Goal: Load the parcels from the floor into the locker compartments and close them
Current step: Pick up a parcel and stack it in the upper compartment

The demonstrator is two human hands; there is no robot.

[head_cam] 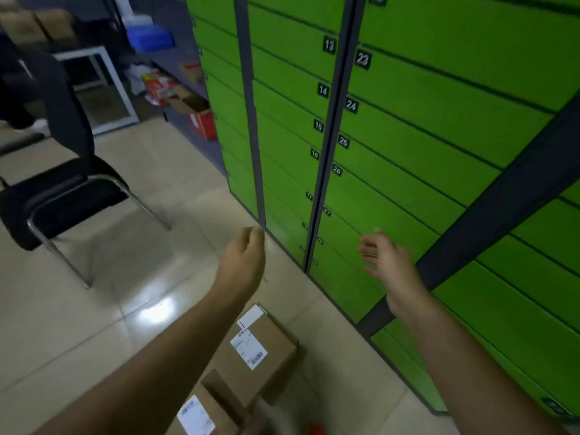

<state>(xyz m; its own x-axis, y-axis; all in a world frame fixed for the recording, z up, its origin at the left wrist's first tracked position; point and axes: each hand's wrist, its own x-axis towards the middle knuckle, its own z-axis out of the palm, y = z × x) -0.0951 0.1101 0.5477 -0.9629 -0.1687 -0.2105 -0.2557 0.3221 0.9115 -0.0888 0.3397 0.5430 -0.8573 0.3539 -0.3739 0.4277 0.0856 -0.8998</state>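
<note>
2 parcels (260, 346) are lying on the floor (125, 277) at 6 o'clock; left hand (244, 252), loosely curled, and right hand (386, 259), spread, are hovering empty before closed locker doors (408, 152).

I've only the one view, the wide head camera, tipped forward and down: green lockers (408, 136) slant across the right, tiled floor (125, 277) spreads left out to a chair (62, 196). It sits close over the left hand (244, 249) and right hand (386, 262), with cardboard parcels (263, 346) right beneath at the bottom edge.

Parcel depot: numbered green lockers (408, 127), shelved boxes (194, 111).
</note>
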